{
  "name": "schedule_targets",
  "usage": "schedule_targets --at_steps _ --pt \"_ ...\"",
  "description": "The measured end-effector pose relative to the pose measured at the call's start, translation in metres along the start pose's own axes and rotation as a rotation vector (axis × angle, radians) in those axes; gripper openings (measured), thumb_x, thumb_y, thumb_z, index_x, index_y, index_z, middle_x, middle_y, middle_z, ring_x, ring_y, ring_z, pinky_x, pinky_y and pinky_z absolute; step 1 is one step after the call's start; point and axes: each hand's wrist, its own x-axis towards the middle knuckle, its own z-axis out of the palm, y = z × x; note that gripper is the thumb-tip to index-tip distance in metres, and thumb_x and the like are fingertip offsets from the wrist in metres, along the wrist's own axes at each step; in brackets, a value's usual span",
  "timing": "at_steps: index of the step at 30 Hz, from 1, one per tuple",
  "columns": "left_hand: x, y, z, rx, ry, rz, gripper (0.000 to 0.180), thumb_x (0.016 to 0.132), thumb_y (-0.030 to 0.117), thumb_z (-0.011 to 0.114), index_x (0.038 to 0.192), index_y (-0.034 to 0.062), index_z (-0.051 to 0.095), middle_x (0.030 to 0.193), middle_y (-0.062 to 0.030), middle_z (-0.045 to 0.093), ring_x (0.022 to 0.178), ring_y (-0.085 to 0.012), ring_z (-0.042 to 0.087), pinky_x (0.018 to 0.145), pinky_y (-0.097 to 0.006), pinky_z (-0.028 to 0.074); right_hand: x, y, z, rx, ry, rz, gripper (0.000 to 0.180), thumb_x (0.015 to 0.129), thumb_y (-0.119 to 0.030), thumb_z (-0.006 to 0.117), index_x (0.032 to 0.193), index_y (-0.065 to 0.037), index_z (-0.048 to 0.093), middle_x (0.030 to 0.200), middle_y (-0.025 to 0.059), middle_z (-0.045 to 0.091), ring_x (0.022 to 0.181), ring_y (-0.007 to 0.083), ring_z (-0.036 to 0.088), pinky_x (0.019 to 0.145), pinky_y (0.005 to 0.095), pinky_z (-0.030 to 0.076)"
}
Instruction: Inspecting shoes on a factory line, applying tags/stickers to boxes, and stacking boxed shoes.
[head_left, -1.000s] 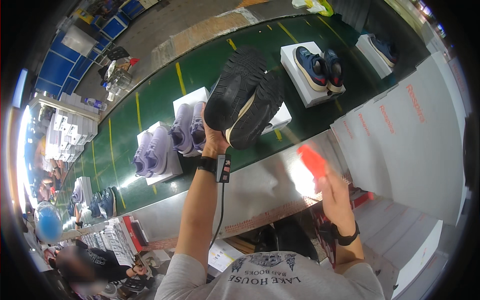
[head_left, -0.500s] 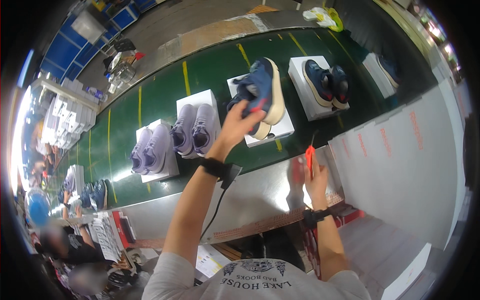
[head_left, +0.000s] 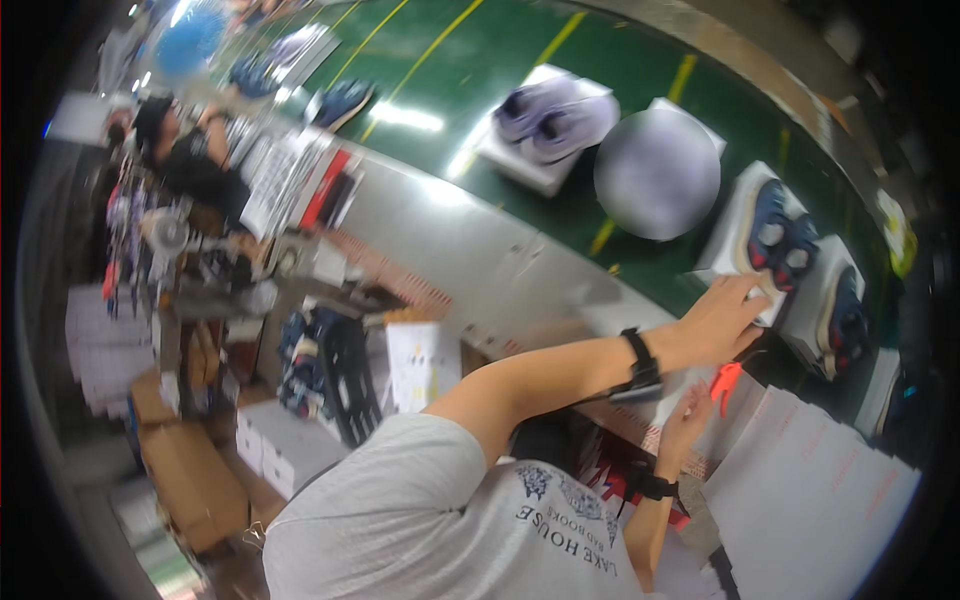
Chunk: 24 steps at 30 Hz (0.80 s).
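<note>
Head view: navy shoes [head_left: 785, 248] top white box [head_left: 732, 222]; left grip [head_left: 716, 320] at its end, hold unclear; right grip [head_left: 684, 420] clasps red tool [head_left: 727, 380].

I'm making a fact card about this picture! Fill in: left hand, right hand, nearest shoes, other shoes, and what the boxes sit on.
Left hand: at the near end of a white box; grip unclear
Right hand: holding an orange-red tool
Nearest shoes: navy shoes on that box
Other shoes: lavender shoes on another box
Boxes sit on: green surface
</note>
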Motion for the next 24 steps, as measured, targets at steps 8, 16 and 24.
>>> schedule_targets --at_steps 8,16,24 --pt "-0.392 0.028 -0.239 0.224 -0.077 -0.956 0.034 0.083 0.01 0.072 0.115 0.0033 0.065 0.122 -0.02 0.059 0.112 -0.0395 0.056 0.096 -0.047 0.048 -0.164 -0.086 0.154 0.444 -1.362 0.448 0.023 0.104 -0.016 0.056 0.117 0.001 0.065 0.097 0.0085 0.071 0.084 0.015 0.07 0.074 0.0269 0.057" --pt "-0.648 -0.035 -0.326 0.446 0.141 -1.665 0.08 0.085 0.012 0.065 0.15 -0.0111 0.025 0.15 -0.0396 0.031 0.14 -0.0512 0.034 0.118 -0.053 0.03 -0.305 -0.051 0.351 0.063 -1.102 0.631 0.057 0.093 -0.025 0.072 0.133 0.006 0.046 0.111 0.0142 0.061 0.094 0.0207 0.064 0.077 0.0335 0.054" --pt "-0.624 -0.004 -0.315 0.393 0.349 -1.433 0.022 0.081 0.003 0.055 0.102 -0.002 0.056 0.1 -0.0281 0.065 0.099 -0.0466 0.065 0.086 -0.054 0.051 -0.323 -0.017 0.334 0.343 -1.078 0.606 0.045 0.098 -0.023 0.064 0.136 -0.003 0.053 0.126 0.0133 0.064 0.108 0.0232 0.065 0.088 0.0362 0.054"
